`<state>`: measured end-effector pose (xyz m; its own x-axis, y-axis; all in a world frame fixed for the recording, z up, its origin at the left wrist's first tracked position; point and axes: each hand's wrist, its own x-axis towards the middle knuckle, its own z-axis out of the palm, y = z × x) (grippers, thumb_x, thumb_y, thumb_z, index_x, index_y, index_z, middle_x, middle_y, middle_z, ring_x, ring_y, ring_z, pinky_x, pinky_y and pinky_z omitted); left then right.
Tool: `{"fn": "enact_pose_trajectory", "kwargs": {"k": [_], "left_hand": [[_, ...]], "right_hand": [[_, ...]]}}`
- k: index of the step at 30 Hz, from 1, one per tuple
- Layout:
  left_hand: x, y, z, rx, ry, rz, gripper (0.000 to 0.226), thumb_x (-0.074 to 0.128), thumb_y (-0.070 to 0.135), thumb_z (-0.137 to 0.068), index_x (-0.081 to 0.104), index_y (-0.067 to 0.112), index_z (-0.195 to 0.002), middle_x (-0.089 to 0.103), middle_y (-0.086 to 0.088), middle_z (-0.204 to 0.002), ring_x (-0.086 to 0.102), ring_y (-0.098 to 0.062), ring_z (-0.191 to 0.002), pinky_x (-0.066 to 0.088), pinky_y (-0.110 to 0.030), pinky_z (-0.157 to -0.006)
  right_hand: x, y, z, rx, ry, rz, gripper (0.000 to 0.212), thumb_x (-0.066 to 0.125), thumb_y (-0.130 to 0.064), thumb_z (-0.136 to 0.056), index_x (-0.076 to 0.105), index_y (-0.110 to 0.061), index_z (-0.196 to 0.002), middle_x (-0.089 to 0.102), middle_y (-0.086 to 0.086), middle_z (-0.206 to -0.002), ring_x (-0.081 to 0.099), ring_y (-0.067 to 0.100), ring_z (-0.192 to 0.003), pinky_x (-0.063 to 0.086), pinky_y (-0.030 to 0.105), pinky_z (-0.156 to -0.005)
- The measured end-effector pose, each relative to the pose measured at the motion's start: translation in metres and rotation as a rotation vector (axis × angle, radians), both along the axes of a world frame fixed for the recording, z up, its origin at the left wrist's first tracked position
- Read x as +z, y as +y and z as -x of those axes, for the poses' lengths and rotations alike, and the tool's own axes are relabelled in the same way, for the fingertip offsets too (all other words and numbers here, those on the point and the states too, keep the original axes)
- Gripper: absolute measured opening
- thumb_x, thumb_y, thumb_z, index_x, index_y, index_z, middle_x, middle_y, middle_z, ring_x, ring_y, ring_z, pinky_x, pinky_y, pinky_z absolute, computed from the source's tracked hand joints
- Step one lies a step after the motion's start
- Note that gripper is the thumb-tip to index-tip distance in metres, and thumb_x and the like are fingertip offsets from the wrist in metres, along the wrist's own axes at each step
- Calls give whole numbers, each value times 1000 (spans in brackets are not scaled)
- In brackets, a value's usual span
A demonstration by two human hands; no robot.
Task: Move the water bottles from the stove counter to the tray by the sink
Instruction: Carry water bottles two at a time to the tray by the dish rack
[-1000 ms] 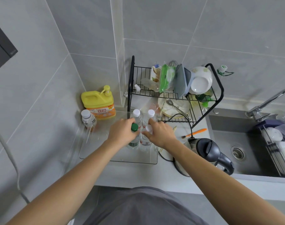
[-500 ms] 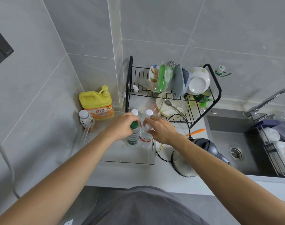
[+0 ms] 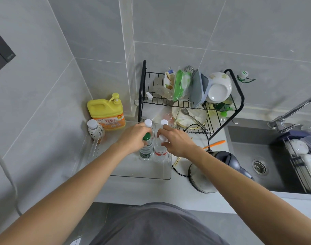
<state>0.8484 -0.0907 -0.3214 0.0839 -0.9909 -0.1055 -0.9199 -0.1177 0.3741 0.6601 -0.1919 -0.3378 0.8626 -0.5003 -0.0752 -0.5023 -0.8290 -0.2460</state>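
Both arms reach forward over the clear tray, which sits just left of the black dish rack. The left hand curls its fingers round the neck of the green-capped bottle; the right hand pinches the top of the red-labelled bottle. Both bottles stand upright, touching, at the tray's rack-side end, with two white-capped bottles just behind them, nearer the rack. Compared with half a second ago, the hands keep the same grips and the bottles have barely shifted.
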Motion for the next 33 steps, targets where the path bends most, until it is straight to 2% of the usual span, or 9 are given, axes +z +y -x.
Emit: {"fn": "enact_pose_trajectory", "kwargs": {"k": [6, 10, 16, 19, 22, 25, 29, 31, 33], "left_hand": [[1, 1, -3, -50, 16, -36, 31, 76, 8, -89, 69, 19, -118, 60, 0, -123, 63, -30, -107, 54, -44, -81], [3, 1, -5, -85, 20, -47, 32, 75, 7, -90, 68, 19, -119, 58, 0, -123, 63, -29, -105, 51, -42, -77], [0, 4, -3, -85, -1, -39, 33, 73, 5, -90, 68, 21, -119, 57, 1, -121, 63, -30, -96, 30, -34, -60], [0, 6, -1, -87, -1, -30, 32, 74, 8, -91, 68, 21, -119, 57, 2, -119, 62, -28, -92, 26, -31, -55], [0, 7, 1, -86, 7, -16, 32, 75, 6, -89, 67, 21, -116, 57, 2, -118, 60, -25, -86, 23, -25, -52], [1, 7, 1, -68, 28, -20, 34, 73, 0, -89, 67, 21, -115, 57, 2, -119, 62, -28, -89, 36, -34, -59], [6, 9, 4, -24, 80, -39, 39, 76, 2, -90, 65, 22, -122, 55, 5, -131, 64, -27, -102, 54, -46, -79], [12, 10, 6, 25, 75, -43, 51, 82, 15, -88, 58, 28, -131, 54, 8, -132, 65, -22, -100, 57, -47, -78], [21, 10, 7, 100, 61, 52, 58, 85, 33, -85, 55, 31, -134, 54, 7, -123, 65, -20, -100, 57, -43, -75]], "right_hand": [[-2, 6, 0, -51, -32, -31, 30, 72, -26, -93, 57, -20, -118, 54, 1, -109, 63, 32, -91, 44, 38, -69], [-3, 6, 0, -67, -50, -32, 30, 73, -26, -93, 57, -17, -117, 56, 2, -110, 64, 34, -91, 42, 37, -69], [-4, 7, 2, -59, -55, -34, 30, 73, -25, -92, 57, -17, -116, 56, 3, -110, 63, 34, -88, 41, 37, -66], [-5, 7, 5, -47, -50, -58, 29, 73, -23, -92, 57, -17, -116, 56, 1, -111, 62, 33, -87, 46, 39, -67], [-5, 6, 7, -58, -56, -85, 29, 73, -23, -91, 57, -18, -115, 57, 1, -111, 62, 32, -89, 40, 36, -66], [-4, 5, 8, -73, -48, -96, 31, 74, -27, -91, 57, -20, -116, 56, -1, -109, 62, 32, -90, 39, 35, -66], [3, 3, 11, -83, -20, -132, 39, 72, -39, -92, 54, -22, -123, 57, -2, -113, 64, 30, -96, 38, 32, -70], [10, 4, 14, -93, -23, -122, 46, 68, -49, -93, 51, -25, -129, 58, -3, -120, 64, 28, -101, 38, 32, -71], [20, 4, 19, -118, -58, -88, 49, 62, -55, -95, 49, -26, -132, 58, -3, -122, 61, 25, -108, 44, 34, -73]]}}
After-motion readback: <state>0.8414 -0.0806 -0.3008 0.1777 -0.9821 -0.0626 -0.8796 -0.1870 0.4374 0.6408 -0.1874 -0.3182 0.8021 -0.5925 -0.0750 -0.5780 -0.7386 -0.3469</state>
